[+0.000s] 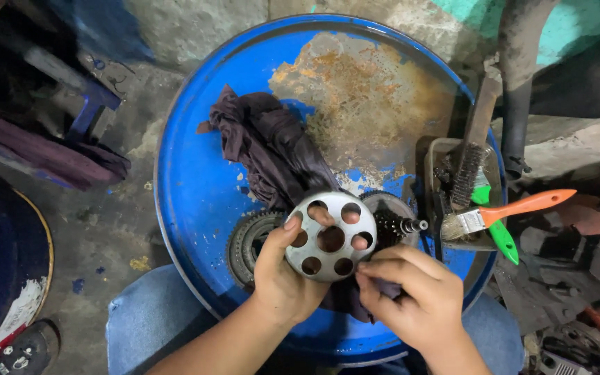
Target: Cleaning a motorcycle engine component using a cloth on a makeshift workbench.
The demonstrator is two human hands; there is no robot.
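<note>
Perforated steel disc [329,237] gripped by left hand [282,278], right hand [411,295] fingers pinching dark rag [345,298] underneath at drum lid's [196,194] near edge; wiping seemingly unfinished, gear [248,243] untouched.

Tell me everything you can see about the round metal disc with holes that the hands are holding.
The metal disc is a flat, round, dull grey plate with one large centre hole ringed by smaller round holes. It looks like bare, slightly grimy metal. It is held tilted up toward the camera above the blue drum lid. The left hand holds its left edge, fingers showing through the holes; the right hand touches its lower right rim with a dark cloth.
</note>
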